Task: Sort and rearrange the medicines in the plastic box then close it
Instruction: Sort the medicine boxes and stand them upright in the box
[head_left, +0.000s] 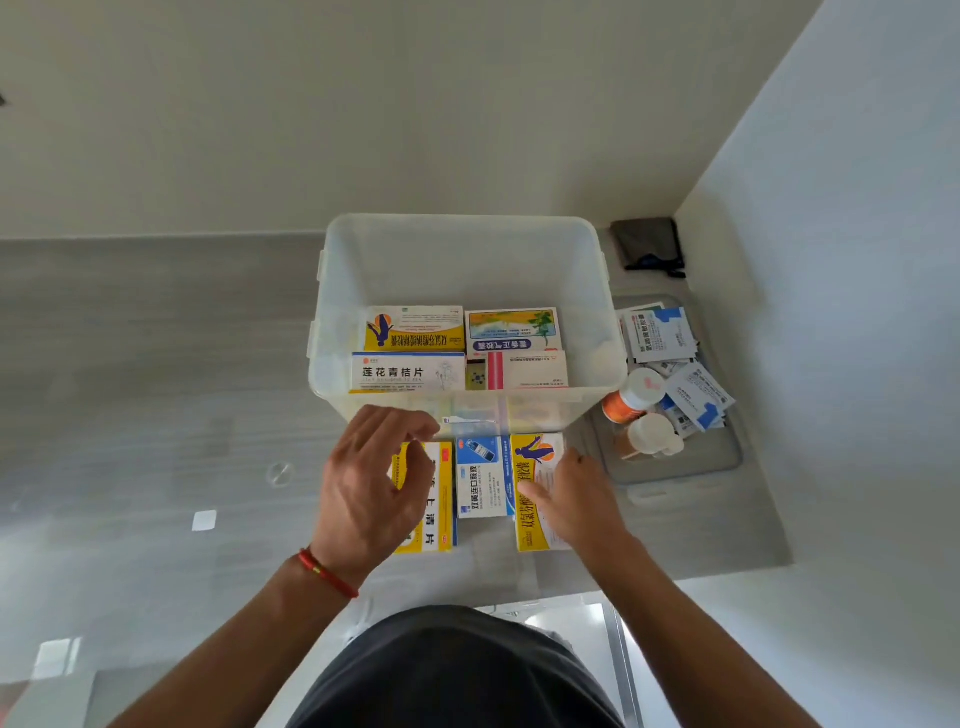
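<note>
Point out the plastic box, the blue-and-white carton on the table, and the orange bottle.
plastic box (332, 332): head view, left wall.
blue-and-white carton (480, 480): head view, top face.
orange bottle (621, 408): head view, orange label.

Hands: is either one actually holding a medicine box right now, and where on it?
Neither grips. Left hand hovers, fingers curled, over the yellow-and-white box; right hand lies on the yellow figure box.
</note>
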